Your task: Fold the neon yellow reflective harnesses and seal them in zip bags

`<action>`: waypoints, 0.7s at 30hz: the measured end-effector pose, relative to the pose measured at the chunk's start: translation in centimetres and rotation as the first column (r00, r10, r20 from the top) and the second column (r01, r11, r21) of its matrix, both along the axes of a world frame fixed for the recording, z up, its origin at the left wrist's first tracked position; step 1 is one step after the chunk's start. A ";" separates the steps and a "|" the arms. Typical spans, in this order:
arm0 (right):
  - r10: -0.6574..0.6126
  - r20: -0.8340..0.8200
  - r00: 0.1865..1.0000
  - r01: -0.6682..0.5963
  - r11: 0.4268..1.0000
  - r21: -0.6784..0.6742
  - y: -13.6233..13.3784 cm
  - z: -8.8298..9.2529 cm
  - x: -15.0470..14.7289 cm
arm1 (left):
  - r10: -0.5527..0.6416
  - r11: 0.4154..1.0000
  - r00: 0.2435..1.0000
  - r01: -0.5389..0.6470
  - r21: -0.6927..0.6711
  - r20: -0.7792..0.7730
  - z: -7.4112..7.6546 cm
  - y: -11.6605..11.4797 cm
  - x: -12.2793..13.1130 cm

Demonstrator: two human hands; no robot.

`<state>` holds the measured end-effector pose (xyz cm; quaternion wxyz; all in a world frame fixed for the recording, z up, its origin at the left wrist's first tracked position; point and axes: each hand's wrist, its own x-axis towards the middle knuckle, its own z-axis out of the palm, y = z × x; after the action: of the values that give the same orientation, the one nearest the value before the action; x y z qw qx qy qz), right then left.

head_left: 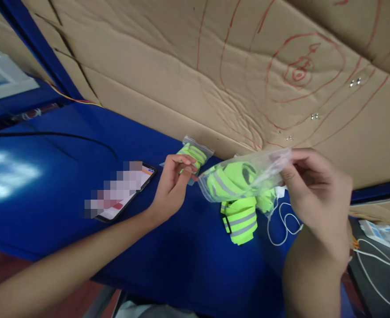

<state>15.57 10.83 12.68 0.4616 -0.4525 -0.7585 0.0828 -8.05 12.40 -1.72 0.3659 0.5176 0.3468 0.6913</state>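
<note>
From the left, we see a phone (129, 194) lying on the blue table (181, 265), its screen partly masked by blurred blocks. Next comes our left hand (171, 190), thumb and fingers loosely curled; we cannot tell whether anything is between the fingertips. Just behind them, against the cardboard wall (142, 75), sits a small bag (200, 152) with a yellow-green striped band inside.

Then comes the clear bag (228, 181), holding another rolled band and raised over the table between our two hands. Its long axis runs crosswise, sloping from our right hand down toward the left, so from the right hand it lies to the left. The right hand is the nearer, on the bag itself; the far end reaches right beside the left fingertips, and whether they touch we cannot tell.

Below it, a loose rolled band (243, 223) rests on the table, with a white cable (277, 244) to its right. Farthest right, our right hand (317, 194) pinches the clear bag's upper end between thumb and fingers.
</note>
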 end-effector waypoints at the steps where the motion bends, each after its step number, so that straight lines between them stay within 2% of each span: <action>1: -0.028 0.039 0.999 0.027 0.999 0.026 0.0 -0.1 -0.2 | 0.011 1.000 1.000 -0.011 0.000 -0.005 -0.2 0.3 -0.1; 4: -0.132 0.091 0.987 0.123 0.988 0.099 -0.1 -0.5 -0.6 | 0.056 0.998 0.991 -0.051 0.040 -0.121 -0.8 0.8 -0.6; 8: -0.233 -0.059 0.971 0.240 0.951 0.193 0.3 -0.8 -0.4 | 0.134 0.985 0.942 -0.092 0.146 -0.307 -1.2 1.0 -1.3; 11: -0.240 -0.125 0.963 0.266 0.925 0.272 1.0 -1.0 -0.2 | 0.167 0.981 0.908 -0.113 0.161 -0.384 -1.3 1.2 -1.5; 15: -0.254 -0.255 0.933 0.339 0.858 0.386 1.5 -1.2 -0.5 | 0.156 0.984 0.895 -0.104 0.145 -0.418 -1.5 1.3 -1.3; 19: -0.278 -0.278 0.920 0.377 0.824 0.422 1.8 -1.2 -0.7 | 0.107 0.989 0.894 -0.050 0.140 -0.434 -1.7 1.1 -1.0; 21: -0.269 -0.276 0.923 0.362 0.851 0.380 1.9 -1.0 -0.3 | 0.070 0.991 0.894 -0.013 0.130 -0.443 -1.8 1.0 -0.8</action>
<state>15.28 12.70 11.73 0.6345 -0.4487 -0.6191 -0.1131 -8.88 13.37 -3.49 0.2288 0.6764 0.3889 0.5821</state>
